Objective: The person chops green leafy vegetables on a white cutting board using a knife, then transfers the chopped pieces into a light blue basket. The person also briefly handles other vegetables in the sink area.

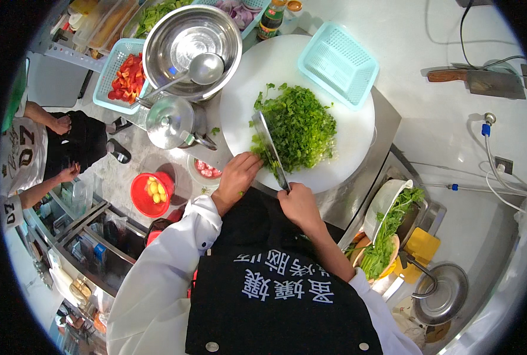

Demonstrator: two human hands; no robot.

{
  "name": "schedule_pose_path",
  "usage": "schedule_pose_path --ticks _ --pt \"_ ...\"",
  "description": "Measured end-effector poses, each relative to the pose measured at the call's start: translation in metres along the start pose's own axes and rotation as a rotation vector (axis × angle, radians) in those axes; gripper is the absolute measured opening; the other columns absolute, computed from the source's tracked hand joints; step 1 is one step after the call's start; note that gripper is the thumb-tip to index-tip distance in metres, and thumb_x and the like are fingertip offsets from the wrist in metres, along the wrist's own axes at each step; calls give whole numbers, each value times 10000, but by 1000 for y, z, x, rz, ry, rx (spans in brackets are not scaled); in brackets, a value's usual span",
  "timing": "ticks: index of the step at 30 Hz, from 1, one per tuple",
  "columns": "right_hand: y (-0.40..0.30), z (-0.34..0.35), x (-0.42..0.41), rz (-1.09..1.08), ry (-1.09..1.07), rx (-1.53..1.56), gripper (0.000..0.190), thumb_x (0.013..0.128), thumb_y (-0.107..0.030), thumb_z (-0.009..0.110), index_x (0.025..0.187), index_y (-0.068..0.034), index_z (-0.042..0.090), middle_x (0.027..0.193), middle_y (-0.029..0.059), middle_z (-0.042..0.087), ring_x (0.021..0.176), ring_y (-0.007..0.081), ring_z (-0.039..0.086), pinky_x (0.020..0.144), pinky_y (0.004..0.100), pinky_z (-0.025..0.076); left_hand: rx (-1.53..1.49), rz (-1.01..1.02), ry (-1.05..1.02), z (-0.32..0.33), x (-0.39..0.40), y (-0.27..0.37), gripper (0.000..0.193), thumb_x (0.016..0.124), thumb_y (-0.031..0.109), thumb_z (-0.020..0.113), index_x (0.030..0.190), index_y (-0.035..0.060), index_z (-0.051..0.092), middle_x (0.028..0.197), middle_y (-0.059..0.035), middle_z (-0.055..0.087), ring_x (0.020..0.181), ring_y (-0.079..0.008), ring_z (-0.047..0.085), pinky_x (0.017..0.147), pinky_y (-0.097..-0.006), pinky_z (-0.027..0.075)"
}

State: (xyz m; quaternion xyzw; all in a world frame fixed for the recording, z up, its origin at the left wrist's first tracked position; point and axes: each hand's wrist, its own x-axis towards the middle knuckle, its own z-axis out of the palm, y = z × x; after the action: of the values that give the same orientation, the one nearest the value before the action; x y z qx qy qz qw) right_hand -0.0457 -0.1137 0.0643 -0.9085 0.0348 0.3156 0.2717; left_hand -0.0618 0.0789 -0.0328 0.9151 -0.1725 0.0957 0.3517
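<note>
A heap of chopped leafy green herbs (pixel 305 128) lies on a round white cutting board (pixel 245 93) before me. My right hand (pixel 301 205) grips the handle of a kitchen knife, and the knife's blade (pixel 270 148) slants across the left side of the heap. My left hand (pixel 240 174) is at the board's near-left edge, its fingers together and holding greens just left of the blade. The fingertips are partly hidden among the leaves. An empty light-blue plastic basket (pixel 336 64) rests on the far-right part of the board.
Left of the board stand a steel bowl with a ladle (pixel 206 69), a lidded metal pot (pixel 168 122) and a basket of cut red peppers (pixel 128 82). A cleaver (pixel 496 83) hangs at the right wall. Leafy stalks (pixel 381 253) fill the sink side. Another person (pixel 64 137) stands left.
</note>
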Motion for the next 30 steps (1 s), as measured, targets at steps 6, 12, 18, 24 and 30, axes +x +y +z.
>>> schedule_pose_path --ticks 6,12,18,24,30 --pt "-11 10 32 -10 76 67 314 848 -218 600 848 89 661 798 332 644 835 505 641 755 516 517 45 15 -21 -9 -1 10 396 759 36 662 1154 3 667 1146 -123 636 1079 -311 616 881 -416 542" --pt "-24 -14 5 -15 90 114 289 848 -205 601 828 79 650 798 324 637 801 507 632 731 532 500 -15 -74 25 1 7 3 405 766 55 725 1166 28 667 1088 -115 646 1031 -315 625 820 -409 542" --pt "-24 -13 -8 34 38 54 297 858 -213 587 850 72 666 820 322 649 845 512 637 762 538 508 34 -148 157 4 5 1 271 796 74 758 1057 31 698 1000 -90 656 934 -316 630 784 -412 522" --pt "-15 12 21 -16 5 -3 311 871 -239 584 871 52 692 893 325 678 914 505 656 849 552 527 28 -123 94 -6 5 4 243 788 34 722 1029 23 701 1042 -92 642 982 -302 610 832 -401 499" --pt "-24 5 47 -48 67 117 311 857 -224 596 860 76 679 830 324 658 864 502 650 783 540 523 -3 -117 -78 -22 6 18 485 769 169 778 1210 13 649 1208 -119 578 1140 -317 554 941 -430 448"
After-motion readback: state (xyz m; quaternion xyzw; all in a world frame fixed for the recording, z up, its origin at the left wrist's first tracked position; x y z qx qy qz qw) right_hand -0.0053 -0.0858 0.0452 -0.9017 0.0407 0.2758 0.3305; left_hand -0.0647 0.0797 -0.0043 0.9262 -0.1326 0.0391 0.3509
